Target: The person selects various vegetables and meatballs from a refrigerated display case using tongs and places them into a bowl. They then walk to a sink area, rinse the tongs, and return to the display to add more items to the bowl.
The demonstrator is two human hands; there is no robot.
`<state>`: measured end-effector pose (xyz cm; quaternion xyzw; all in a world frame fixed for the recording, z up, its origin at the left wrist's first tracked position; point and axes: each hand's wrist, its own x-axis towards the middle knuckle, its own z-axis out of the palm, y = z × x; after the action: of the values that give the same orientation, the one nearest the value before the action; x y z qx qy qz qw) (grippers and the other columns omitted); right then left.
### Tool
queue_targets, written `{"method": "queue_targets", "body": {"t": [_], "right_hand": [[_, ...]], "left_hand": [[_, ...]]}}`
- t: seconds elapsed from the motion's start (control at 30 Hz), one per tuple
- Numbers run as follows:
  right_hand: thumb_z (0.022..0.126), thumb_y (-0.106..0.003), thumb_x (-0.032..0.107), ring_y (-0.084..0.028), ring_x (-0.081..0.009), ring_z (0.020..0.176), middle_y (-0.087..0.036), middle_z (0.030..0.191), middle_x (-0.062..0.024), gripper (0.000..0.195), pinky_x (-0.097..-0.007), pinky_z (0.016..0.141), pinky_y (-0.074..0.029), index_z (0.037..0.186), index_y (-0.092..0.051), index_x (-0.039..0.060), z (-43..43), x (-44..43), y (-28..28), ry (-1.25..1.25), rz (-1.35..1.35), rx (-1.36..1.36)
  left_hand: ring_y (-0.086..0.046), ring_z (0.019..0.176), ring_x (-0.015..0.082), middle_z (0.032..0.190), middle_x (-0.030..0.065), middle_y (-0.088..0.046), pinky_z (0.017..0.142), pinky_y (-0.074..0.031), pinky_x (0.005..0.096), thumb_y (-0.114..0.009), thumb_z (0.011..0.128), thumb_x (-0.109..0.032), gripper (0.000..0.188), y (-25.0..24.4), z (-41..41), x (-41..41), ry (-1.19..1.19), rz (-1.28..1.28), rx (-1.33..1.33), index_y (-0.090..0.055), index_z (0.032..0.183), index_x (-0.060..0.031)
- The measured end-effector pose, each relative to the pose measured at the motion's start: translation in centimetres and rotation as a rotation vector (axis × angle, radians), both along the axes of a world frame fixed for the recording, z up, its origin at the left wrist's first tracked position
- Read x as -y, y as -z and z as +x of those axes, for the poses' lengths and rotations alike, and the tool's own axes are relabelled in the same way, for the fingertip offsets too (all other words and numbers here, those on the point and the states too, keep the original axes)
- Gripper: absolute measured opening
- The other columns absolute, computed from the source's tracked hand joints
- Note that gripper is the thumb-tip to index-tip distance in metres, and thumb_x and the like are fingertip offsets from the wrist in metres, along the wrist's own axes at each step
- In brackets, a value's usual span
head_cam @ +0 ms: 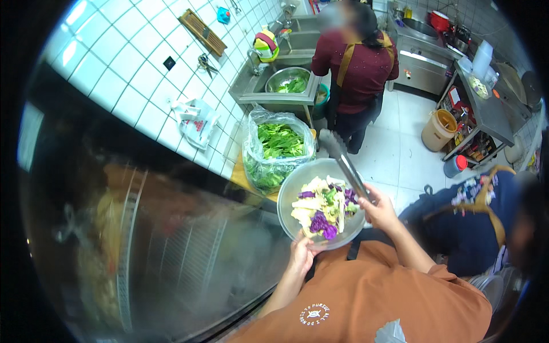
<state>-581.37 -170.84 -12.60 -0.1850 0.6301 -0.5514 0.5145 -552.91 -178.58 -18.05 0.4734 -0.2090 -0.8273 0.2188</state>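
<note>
A wide translucent plastic bowl (pixel 288 210) is held in front of my body, its near rim gripped by my left hand (pixel 303 253). Inside lie mixed cut vegetables (pixel 315 201): purple cabbage, pale stalks or leaves and some green pieces. My right hand (pixel 379 209) grips metal tongs (pixel 349 169) by the handle end. The tongs slant over the bowl's right side, and their dark, blurred tips point away from me past its far rim. Nothing can be made out between those tips.
Beyond the bowl stands a clear plastic bag of leafy greens (pixel 279 143). A person in a maroon top (pixel 354 64) stands by the steel sink (pixel 274 97); another in navy (pixel 459 218) is close on my right. A glass-fronted cabinet (pixel 180 257) flanks my left.
</note>
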Motion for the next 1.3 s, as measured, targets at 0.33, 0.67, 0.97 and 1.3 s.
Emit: {"method": "queue_targets", "body": {"t": [0.33, 0.67, 0.97, 1.3], "right_hand": [[0.103, -0.066, 0.018, -0.053, -0.0087, 0.045, -0.061, 0.077, -0.0029, 0.055, -0.0262, 0.038, -0.039, 0.152, -0.049, 0.0010, -4.4, 6.2, 2.0, -0.112, 0.195, 0.102], [0.101, -0.067, 0.020, -0.054, -0.0094, 0.044, -0.060, 0.068, -0.0008, 0.047, -0.0280, 0.041, -0.044, 0.143, -0.058, 0.0016, -7.5, 11.5, 2.6, -0.639, 0.309, 0.028], [0.099, -0.068, 0.029, -0.057, -0.0123, 0.045, -0.060, 0.061, -0.0048, 0.055, -0.0311, 0.040, -0.048, 0.147, -0.057, 0.0031, -7.7, 15.8, 4.4, -0.848, 0.361, -0.149], [0.099, -0.066, 0.030, -0.064, -0.0191, 0.047, -0.067, 0.065, -0.0114, 0.044, -0.0366, 0.046, -0.055, 0.133, -0.065, 0.0022, -4.0, 20.5, 5.4, -1.121, 0.316, -0.345]], "left_hand": [[-0.067, 0.123, 0.0349, 0.136, 0.0185, -0.064, 0.097, -0.063, 0.0469, -0.047, 0.084, -0.004, 0.058, -0.7, 0.2, 1.6, -0.415, -0.007, 0.075, -0.051, 0.142, 0.0035], [-0.056, 0.135, 0.0400, 0.148, 0.0222, -0.053, 0.115, -0.050, 0.0526, -0.047, 0.079, -0.004, 0.073, -3.6, 4.0, -0.4, -0.969, -0.153, 0.088, -0.041, 0.151, 0.0061], [-0.055, 0.137, 0.0388, 0.150, 0.0191, -0.053, 0.114, -0.052, 0.0510, -0.046, 0.079, -0.005, 0.078, -1.6, 1.9, -3.4, -1.123, -0.073, 0.078, -0.040, 0.156, -0.0009], [-0.055, 0.137, 0.0389, 0.153, 0.0170, -0.051, 0.108, -0.056, 0.0518, -0.047, 0.077, -0.004, 0.081, -1.8, -4.4, -8.3, -1.081, -0.067, 0.060, -0.039, 0.158, -0.0037]]}}
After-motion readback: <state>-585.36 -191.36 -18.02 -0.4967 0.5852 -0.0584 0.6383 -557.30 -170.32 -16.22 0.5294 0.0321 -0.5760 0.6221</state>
